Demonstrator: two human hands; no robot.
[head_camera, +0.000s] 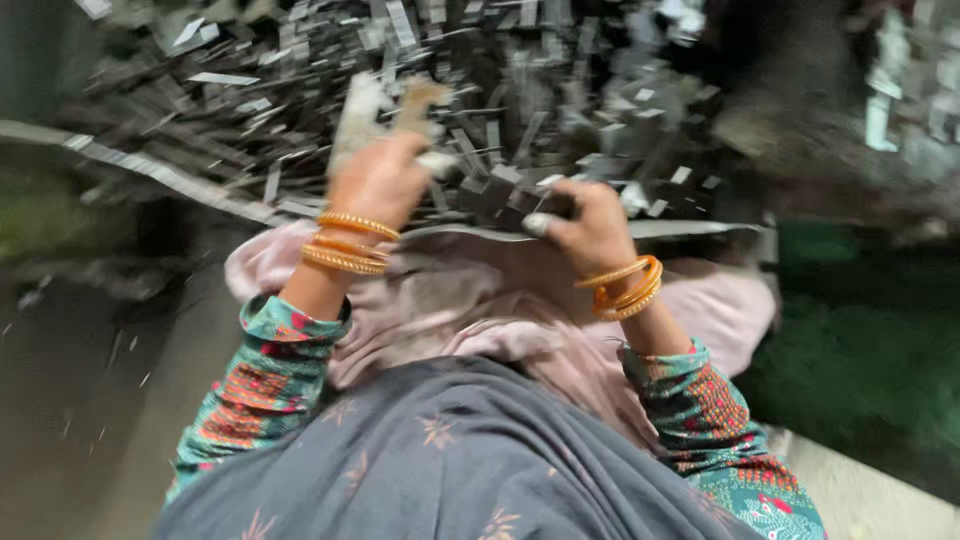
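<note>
1. Nearest the camera lies a grey cloth with star prints (440, 470) over the person's lap, and beyond it a pink cloth (480, 320) spread toward the heap.
2. The person's patterned sleeves (270, 380) end at gold bangles (345, 245) on both wrists.
3. The left hand (380, 180) is raised and closed around a pale, blurred bundle (385, 105); whether it is rag or metal scrap cannot be told.
4. The right hand (590, 225) is curled narrow, fingers pinching at small dark pieces (500, 190) at the heap's near edge, beside a curved metal strip (690, 228).
5. Judged from this, the step in hand looks like picking or sorting pieces; a next move would call for a firm pinch on a single piece.
6. Farthest away, the heap of metal offcuts (480, 70) is grey, flat, short and jumbled, with bright cut ends.
</note>
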